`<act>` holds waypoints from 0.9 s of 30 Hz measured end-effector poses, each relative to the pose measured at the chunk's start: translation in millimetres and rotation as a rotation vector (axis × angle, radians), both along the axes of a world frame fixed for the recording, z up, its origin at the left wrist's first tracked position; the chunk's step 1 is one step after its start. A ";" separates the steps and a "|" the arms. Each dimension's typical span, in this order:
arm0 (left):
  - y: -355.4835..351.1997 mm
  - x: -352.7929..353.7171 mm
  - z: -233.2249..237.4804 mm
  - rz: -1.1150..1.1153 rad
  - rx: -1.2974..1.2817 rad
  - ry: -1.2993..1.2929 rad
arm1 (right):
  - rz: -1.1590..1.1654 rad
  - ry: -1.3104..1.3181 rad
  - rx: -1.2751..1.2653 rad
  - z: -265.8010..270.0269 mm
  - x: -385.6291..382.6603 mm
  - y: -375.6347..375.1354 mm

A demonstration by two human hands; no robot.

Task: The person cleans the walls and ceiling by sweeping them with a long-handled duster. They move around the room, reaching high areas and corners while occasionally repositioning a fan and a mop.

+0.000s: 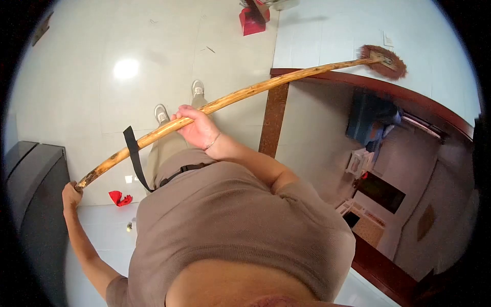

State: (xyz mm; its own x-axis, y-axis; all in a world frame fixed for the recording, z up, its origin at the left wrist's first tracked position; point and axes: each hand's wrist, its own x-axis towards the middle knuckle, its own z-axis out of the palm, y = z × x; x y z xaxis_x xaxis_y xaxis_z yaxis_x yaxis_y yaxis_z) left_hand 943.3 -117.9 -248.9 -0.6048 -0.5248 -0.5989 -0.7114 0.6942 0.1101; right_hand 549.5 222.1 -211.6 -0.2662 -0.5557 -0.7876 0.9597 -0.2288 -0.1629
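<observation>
A long wooden pole (245, 93) with a brown bristle brush head (384, 62) crosses the view from lower left to upper right. My left hand (72, 196) is closed around its lower, darker end. Further up, my right hand (197, 128) holds the pole, palm turned up, at about waist height. The brush head is high at the right, over the pale wall above the dark red door frame; whether it touches the wall I cannot tell. A black strap (134, 153) hangs from my waist beside the pole.
A doorway with a dark red frame (373, 84) opens at the right onto another room. A dark grey cabinet (41, 189) stands at the left. On the tiled floor (138, 30) lie a red item (120, 198) and a red dustpan-like object (252, 23). My shoes are below the pole's middle.
</observation>
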 end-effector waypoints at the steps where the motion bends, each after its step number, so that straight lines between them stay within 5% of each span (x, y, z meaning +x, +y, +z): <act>1: 0.6 -4.4 6.6 0.020 0.027 -0.037 | -0.002 -0.005 -0.001 1.7 -2.6 0.4; 11: -0.5 11.1 12.4 0.050 0.049 -0.259 | 0.041 -0.327 0.093 -111.9 20.8 -6.8; 15: 30.3 -29.6 45.1 -0.014 0.012 -0.297 | 0.047 -0.251 0.038 -154.7 -4.0 16.7; 19: 54.6 -50.0 45.1 -0.078 0.119 -0.400 | -0.007 -0.303 0.357 -190.0 -31.0 31.7; 23: 71.0 -77.0 61.6 0.007 0.143 -0.425 | -0.086 -0.359 0.413 -255.8 -51.6 50.1; 27: 61.3 -62.6 51.0 0.027 0.092 -0.376 | -0.051 -0.328 0.474 -178.2 -55.0 12.1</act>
